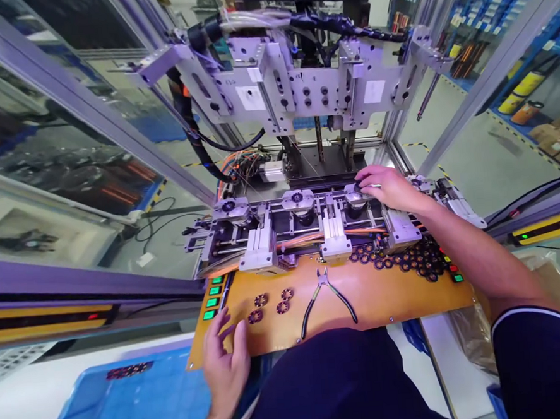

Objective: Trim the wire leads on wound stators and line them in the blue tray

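Note:
My right hand [390, 189] reaches over the third holder [356, 197] of the machine. Its fingers are bent together at the top of that holder, and they hide most of what they grip. My left hand [227, 361] rests at the left front of the orange-brown panel [278, 342], fingers apart with nothing in them. Close to it lie several small dark slotted rings [261, 300] with coppery parts. Toward the panel's middle are cutting pliers [323, 279], handles spread toward me. The other two holders, left [229, 206] and middle [297, 198], each carry a dark ring.
Several black rings [406, 262] are grouped at the panel's right back. Green buttons [211, 303] line its left edge. A blue tray [131, 408] with a few ring parts stands at lower left. The machine's upper plate [310, 87] hangs above, with metal frame posts on both sides.

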Available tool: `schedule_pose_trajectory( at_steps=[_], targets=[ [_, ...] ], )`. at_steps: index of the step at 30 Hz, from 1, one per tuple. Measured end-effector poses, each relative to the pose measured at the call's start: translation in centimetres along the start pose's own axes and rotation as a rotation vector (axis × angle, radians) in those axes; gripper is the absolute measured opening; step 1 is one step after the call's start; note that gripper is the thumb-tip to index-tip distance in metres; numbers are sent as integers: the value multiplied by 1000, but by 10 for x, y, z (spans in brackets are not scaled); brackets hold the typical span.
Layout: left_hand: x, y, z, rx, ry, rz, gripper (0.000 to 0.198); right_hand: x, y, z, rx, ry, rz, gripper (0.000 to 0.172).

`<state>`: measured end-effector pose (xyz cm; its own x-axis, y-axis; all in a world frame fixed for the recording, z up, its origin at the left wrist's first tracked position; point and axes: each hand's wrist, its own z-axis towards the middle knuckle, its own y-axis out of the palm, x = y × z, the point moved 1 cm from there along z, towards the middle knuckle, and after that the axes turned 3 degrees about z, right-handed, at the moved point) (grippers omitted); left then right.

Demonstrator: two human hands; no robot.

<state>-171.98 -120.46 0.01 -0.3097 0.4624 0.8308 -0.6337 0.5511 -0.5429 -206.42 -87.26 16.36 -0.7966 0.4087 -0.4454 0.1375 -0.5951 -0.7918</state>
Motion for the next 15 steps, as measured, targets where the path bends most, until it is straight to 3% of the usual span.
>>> schedule_pose_trajectory(
  at_steps=[7, 15],
  targets=[
    [-22, 10, -5, 7, -47, -16, 64, 9, 2, 7, -131, -28, -44, 19],
    [-18, 14, -6, -12, -49, -14, 61, 8, 5, 11, -204, -23, -140, 19]
  ],
)
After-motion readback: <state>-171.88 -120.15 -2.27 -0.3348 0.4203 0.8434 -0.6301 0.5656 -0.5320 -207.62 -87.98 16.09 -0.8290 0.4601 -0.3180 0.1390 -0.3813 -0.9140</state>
